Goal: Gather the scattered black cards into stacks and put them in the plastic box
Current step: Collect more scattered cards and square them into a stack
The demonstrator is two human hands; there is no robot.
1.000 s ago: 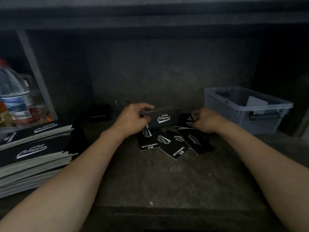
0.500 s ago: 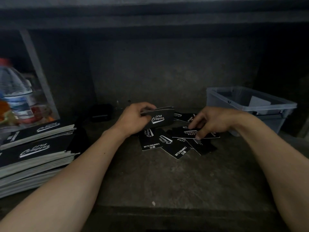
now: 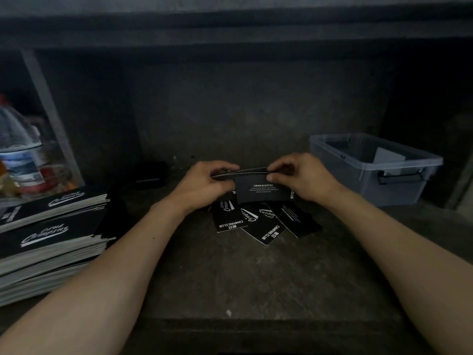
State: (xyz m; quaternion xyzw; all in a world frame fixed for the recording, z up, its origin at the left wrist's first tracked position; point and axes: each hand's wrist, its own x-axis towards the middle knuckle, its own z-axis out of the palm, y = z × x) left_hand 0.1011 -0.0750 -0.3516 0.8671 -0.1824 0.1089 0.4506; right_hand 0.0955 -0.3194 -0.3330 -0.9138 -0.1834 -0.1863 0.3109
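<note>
1. Dim grey concrete shelf (image 3: 230, 283) is carrying everything I am watching, closed in by a dark back wall, so the work is staying within easy reach of both arms
2. Far left, a water bottle (image 3: 19, 149) is standing behind a slanted rail, and piles of black booklets (image 3: 51, 239) are lying in front of it, off to the side of the working patch
3. Next, the left hand (image 3: 204, 183) is gripping one end of a small held stack (image 3: 258, 192), raising it just above the shelf; I am judging it to be the anchor while the edges get squared
4. Under that stack, loose black cards (image 3: 263, 224) are lying overlapped and fanned on the shelf, not yet collected
5. Beyond them, the right hand (image 3: 299, 178) is pinching the other end of the same stack, seemingly aligning a card with it
6. At right, the plastic box (image 3: 348, 175) is sitting open and apart from the cards, waiting for the finished stack; a pale item is lying inside, which I cannot identify
</note>
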